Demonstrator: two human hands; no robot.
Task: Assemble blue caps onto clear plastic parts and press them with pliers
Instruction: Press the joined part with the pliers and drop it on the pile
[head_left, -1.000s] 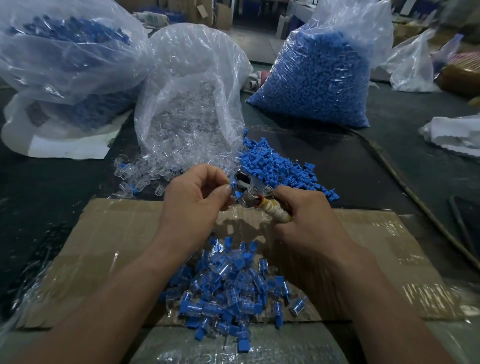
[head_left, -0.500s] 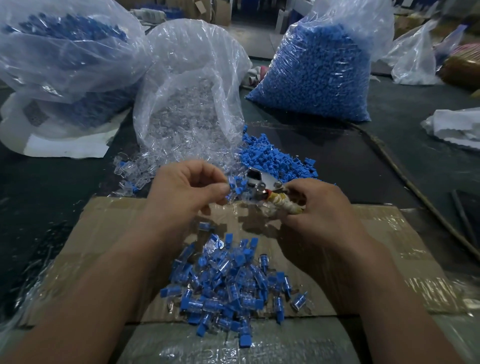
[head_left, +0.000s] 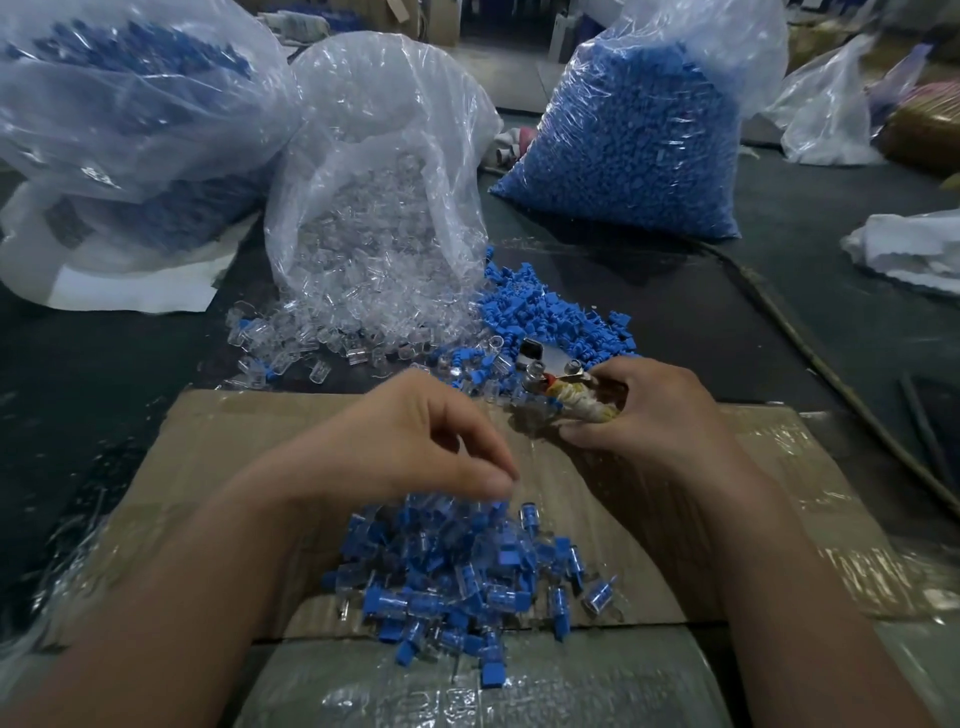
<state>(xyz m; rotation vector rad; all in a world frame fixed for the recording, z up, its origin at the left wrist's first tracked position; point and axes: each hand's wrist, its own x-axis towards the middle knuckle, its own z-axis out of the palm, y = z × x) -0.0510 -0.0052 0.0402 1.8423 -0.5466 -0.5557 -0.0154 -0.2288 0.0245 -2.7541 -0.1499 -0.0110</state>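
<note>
Blue caps (head_left: 550, 317) lie in a loose heap just above centre frame, on the dark table (head_left: 78, 395). The heap touches a spill of clear parts (head_left: 322, 338) to its left. These parts pour from the open mouth of the middle bag (head_left: 374, 171) at upper centre.

We find the pile of assembled pieces (head_left: 467, 587) at lower centre. Each piece is a clear body with a blue cap fitted. The pile rests on a cardboard sheet (head_left: 234, 467) covered in shiny film.

The left hand (head_left: 415, 441) hangs just above the top of this pile. Its fingers curl downward, and the thumb tip lies close to the forefinger tip. We cannot tell whether anything is pinched between them, as that area is blurred.

The right hand (head_left: 660, 415) sits right of centre, at the far edge of the cardboard. Its fingers wrap round the handles of the pliers (head_left: 561, 384), which are bound in pale cloth. The metal head points to the upper left and reaches the near edge of the blue heap. We cannot tell how the jaws stand.

We note a full blue bag (head_left: 639, 135) at upper right and a second blue-filled bag (head_left: 130, 104) at upper left. A white cloth (head_left: 914, 249) lies at the right edge.
</note>
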